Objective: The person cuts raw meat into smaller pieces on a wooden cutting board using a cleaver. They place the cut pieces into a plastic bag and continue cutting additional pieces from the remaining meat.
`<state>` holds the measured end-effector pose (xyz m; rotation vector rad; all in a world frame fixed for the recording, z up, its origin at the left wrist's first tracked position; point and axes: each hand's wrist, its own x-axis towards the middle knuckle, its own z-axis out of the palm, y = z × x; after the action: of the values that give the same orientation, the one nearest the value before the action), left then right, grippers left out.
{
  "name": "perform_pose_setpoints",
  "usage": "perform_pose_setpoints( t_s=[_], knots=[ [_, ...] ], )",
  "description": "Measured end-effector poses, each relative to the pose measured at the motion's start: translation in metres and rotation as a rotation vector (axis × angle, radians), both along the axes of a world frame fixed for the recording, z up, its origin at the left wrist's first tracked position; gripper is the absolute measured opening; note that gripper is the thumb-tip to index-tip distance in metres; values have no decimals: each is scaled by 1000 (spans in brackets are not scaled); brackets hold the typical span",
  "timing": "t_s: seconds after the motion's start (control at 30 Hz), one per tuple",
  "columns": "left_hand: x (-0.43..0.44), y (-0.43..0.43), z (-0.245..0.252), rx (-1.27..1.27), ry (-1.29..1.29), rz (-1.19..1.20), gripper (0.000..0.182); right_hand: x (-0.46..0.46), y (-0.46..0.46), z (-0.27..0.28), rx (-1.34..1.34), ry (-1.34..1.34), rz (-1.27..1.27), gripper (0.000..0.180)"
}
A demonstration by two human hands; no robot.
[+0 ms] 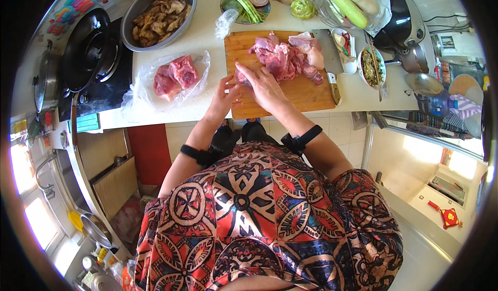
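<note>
Raw meat pieces (277,59) lie heaped on a wooden cutting board (301,96). At the board's left part, my right hand (263,86) is over a small piece of raw meat (242,75), its fingers partly covering it; whether it grips the piece cannot be told. My left hand (223,98) is at the board's left edge with fingers apart and nothing seen in it. A cleaver (330,55) with a wooden handle rests along the board's right side. Left of the board, more raw meat (176,77) lies on a clear plastic bag (202,67).
A metal basin (126,28) of meat pieces stands back left, beside a black wok (85,49) on the stove. Behind the board are a plate of vegetables (249,4) and a green round vegetable (302,9). To the right stand a bowl with chopsticks (372,67) and a black appliance (402,18).
</note>
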<state>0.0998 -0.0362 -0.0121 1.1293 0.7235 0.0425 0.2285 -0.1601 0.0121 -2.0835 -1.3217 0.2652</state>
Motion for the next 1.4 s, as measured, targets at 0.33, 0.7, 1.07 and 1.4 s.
perform_pose_setpoints(
  t_s=[0.33, 0.7, 1.07, 1.4],
  knots=[
    [27, -22, -19, 861, 236, -136, 74, 90, -43, 21, -205, -377, 91, 49],
    [46, -21, -17, 1490, -56, -301, 38, 123, -95, 38, 65, 218, -246, 19],
    [15, -11, -8, -126, -2, 265, 21, 99, -93, 47, -143, 1013, -34, 41],
    [-11, -7, 16, -294, -173, 404, 44, 68, -32, -4, -199, -326, -462, 58]
  ],
)
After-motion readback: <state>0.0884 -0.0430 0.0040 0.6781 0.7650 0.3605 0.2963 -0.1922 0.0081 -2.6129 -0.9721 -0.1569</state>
